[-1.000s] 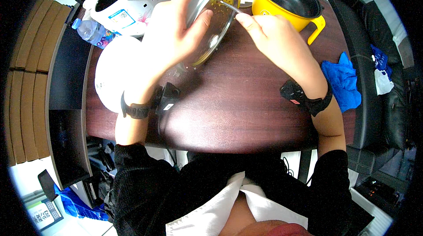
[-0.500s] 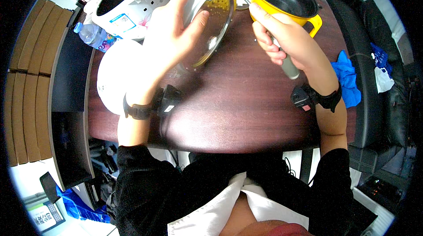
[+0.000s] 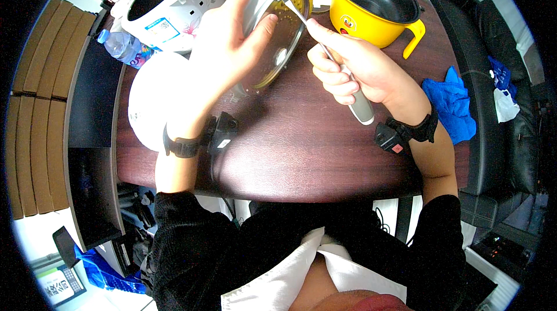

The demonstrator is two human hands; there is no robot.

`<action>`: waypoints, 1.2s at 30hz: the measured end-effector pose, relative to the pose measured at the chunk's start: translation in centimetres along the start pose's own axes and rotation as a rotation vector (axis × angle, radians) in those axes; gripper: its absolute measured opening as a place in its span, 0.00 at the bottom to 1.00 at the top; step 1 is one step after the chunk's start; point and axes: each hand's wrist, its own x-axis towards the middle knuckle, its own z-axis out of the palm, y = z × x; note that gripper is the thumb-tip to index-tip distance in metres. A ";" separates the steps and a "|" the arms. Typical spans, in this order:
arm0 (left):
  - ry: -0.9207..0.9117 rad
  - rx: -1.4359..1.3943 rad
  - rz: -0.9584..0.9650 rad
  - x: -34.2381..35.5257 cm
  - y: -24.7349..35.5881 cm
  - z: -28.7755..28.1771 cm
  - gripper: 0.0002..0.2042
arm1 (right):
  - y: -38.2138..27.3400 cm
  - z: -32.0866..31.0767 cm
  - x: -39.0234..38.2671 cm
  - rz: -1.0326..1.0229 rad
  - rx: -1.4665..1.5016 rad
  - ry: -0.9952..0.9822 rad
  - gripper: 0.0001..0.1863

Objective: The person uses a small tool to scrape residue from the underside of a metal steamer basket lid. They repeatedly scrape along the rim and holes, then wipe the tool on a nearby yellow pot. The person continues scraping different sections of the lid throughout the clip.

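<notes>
Head view: from where I stand, the person's right hand (image 3: 354, 58) is closed around a slim metal-shafted tool (image 3: 362, 105) with a grey handle, its flat tip at the upper part of a round, yellow-edged lid (image 3: 287, 35); whether it touches, I can't tell. The left hand (image 3: 232, 44) grips that lid by its pale rim, thumb over the face, holding it tilted above the dark wood-grain table (image 3: 307, 137). Beside the left forearm sits a rounded white object (image 3: 154, 96), bleached by glare. Beyond it stand a clear bottle (image 3: 122, 47) with a blue cap and a flower-printed white cooker body (image 3: 177, 6), open and black inside. Past the right hand is a yellow pot (image 3: 365, 26), black-lined, and a crumpled blue cloth (image 3: 449, 105) lies near the table's right edge.
</notes>
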 end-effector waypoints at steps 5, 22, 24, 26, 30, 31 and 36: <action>0.000 0.028 0.031 0.0 0.1 -0.1 0.20 | 0.1 -0.2 0.2 0.029 0.046 -0.022 0.32; -0.003 0.064 0.043 -0.1 0.1 -0.1 0.20 | 0.3 0.1 0.2 0.010 -0.010 -0.004 0.32; -0.005 0.106 0.055 -0.2 0.3 -0.1 0.20 | 0.3 -0.1 0.2 -0.014 -0.087 0.034 0.32; 0.011 0.145 0.077 -0.3 0.3 0.1 0.20 | 0.1 -0.8 0.3 -0.049 -0.235 0.092 0.33; -0.011 0.091 0.096 -0.1 -0.2 0.0 0.21 | 0.2 -2.1 0.7 -0.835 -1.454 0.850 0.28; -0.012 0.088 0.098 -0.2 -0.2 0.0 0.21 | -0.4 -1.8 0.1 -0.858 -1.546 0.892 0.27; -0.065 0.036 0.036 -0.3 0.1 0.1 0.21 | -1.6 -2.6 -2.0 -0.948 -1.608 0.848 0.27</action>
